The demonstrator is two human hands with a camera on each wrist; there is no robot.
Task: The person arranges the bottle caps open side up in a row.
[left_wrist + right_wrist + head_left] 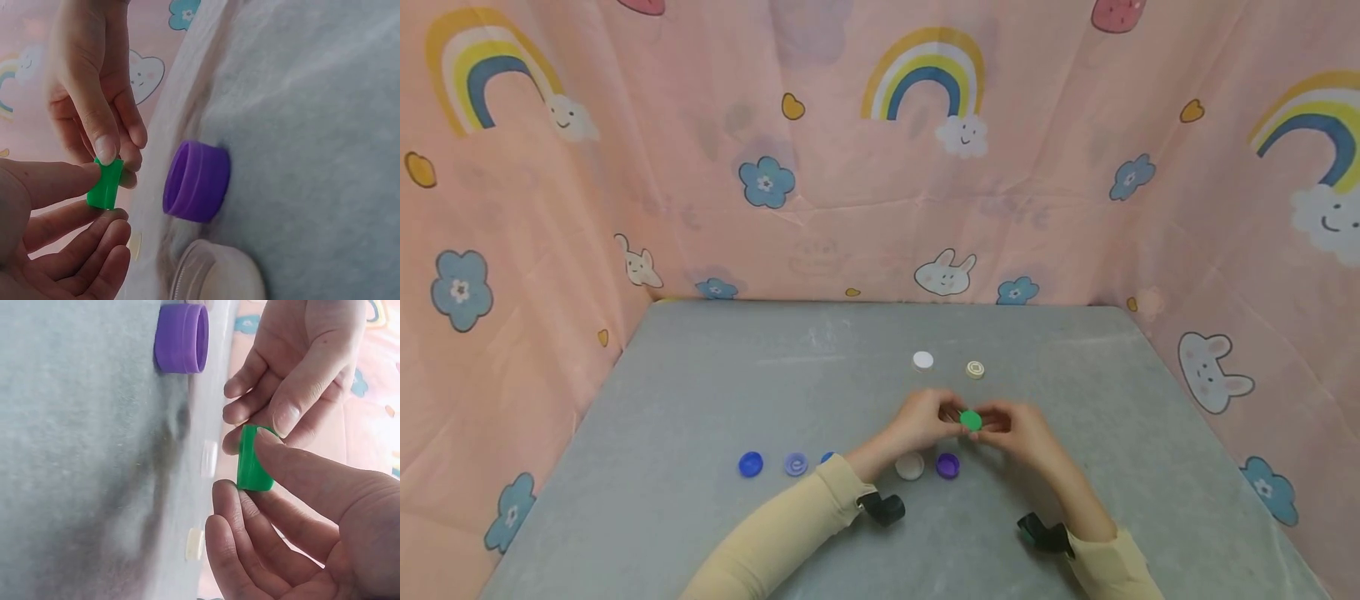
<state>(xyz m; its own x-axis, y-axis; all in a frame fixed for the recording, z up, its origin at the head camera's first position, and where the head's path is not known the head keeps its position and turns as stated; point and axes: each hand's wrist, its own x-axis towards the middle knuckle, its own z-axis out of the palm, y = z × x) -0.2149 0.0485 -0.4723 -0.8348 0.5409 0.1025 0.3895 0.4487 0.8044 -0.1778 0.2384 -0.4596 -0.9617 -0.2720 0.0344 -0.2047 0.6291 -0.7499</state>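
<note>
A green bottle cap (pixel 971 420) is held above the table between the fingertips of both hands. My left hand (pixel 925 415) pinches one edge of it with thumb and forefinger. From the opposite side my right hand (pixel 1018 427) grips the cap, its thumb on the green surface in the right wrist view. The cap's side wall (pixel 251 462) faces that camera. Below the hands, a purple cap (pixel 948 466) rests on the table with its hollow side up, beside a whitish translucent cap (pixel 910 467).
On the grey table (pixel 700 375), a blue cap (pixel 750 464) and a pale-blue cap (pixel 796 464) lie left; another blue cap (pixel 828 457) is mostly hidden by the left forearm. Farther back are a white cap (pixel 922 360) and a cream cap (pixel 975 369). Pink patterned cloth (pixel 850 233) surrounds the table.
</note>
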